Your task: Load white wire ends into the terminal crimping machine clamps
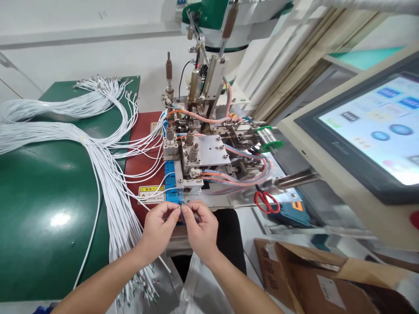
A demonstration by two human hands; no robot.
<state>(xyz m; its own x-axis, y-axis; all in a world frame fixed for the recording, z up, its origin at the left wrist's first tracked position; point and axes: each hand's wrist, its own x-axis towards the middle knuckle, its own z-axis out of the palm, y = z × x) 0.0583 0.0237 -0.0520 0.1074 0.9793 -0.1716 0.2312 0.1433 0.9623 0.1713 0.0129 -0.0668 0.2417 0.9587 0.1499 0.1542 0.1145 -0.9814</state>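
Note:
My left hand (161, 224) and my right hand (202, 227) meet at the front end of the machine's blue fixtures (170, 181). Thumb and forefinger of each are pinched together, fingertips nearly touching. Something tiny and greenish shows between them, too small to make out. White cables (111, 192) run in a thick bundle left of my left hand, their ends hanging over the front edge. Several single cables lead into the blue fixtures, beside a metal plate (211, 150) of the machine.
A green table (39, 209) stands at the left. Red-handled scissors (266, 202) hang at the machine's right front. Beyond are a solder-like wire spool (266, 138), a tilted touch screen (376, 126) and, lower right, an open cardboard box (304, 279). A yellow warning label (151, 194) lies behind my left hand.

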